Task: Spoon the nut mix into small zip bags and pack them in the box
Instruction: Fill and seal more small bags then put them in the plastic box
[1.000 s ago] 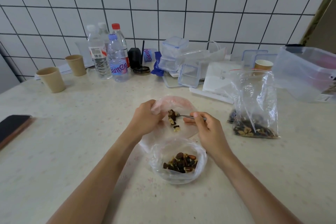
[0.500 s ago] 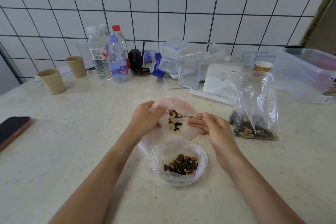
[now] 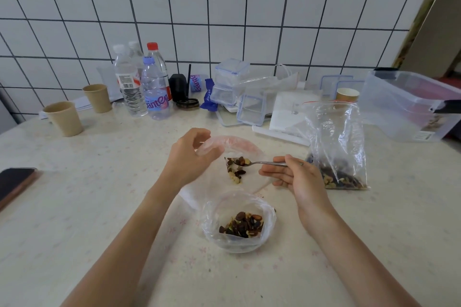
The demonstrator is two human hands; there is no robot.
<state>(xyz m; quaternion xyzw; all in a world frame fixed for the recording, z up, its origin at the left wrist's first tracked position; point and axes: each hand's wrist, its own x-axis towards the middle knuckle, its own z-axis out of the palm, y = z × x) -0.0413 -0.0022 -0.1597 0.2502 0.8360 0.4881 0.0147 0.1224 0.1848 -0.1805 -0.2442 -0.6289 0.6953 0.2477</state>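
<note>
The filling step is in hand: a loaded spoon (image 3: 252, 162) is pinched by the fingers (image 3: 274, 172) of the right hand (image 3: 296, 177) and is held at the mouth of a small zip bag (image 3: 233, 154) lying at the centre of the surface (image 3: 99, 207). The bag's far lip is held up by the curled fingers of the left hand (image 3: 189, 157). A few nuts (image 3: 235, 174) are seen inside this bag. The next move is judged to call for tipping the spoon fully, then a return to the supply. Nearer, an open bag (image 3: 238, 222) holds a small heap of mix. To the right, a large zip bag (image 3: 335, 147) holds mix at its base. The clear box (image 3: 409, 104) stands at the far right; its contents cannot be told.
</note>
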